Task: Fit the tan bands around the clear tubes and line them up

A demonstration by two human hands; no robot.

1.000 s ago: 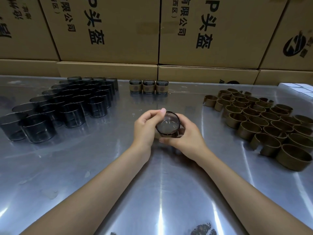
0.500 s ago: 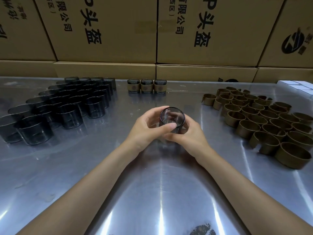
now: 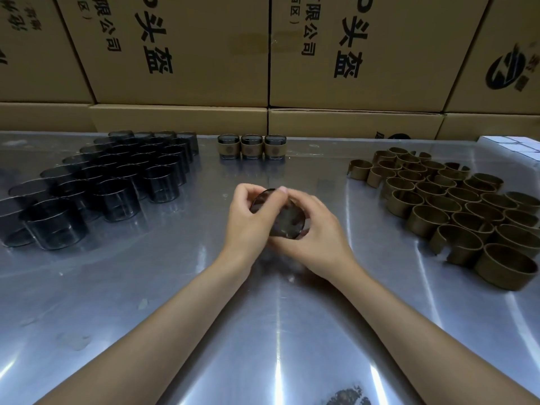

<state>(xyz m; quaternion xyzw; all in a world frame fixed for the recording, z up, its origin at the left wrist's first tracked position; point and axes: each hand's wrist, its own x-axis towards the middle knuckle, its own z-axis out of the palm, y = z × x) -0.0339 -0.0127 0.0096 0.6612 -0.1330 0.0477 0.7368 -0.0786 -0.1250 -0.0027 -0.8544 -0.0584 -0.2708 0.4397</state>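
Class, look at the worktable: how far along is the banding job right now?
Done: three banded tubes stand in a row at the back. In hand: the left hand and right hand grip one tube together. Left: a large cluster of bare tubes and many loose bands.
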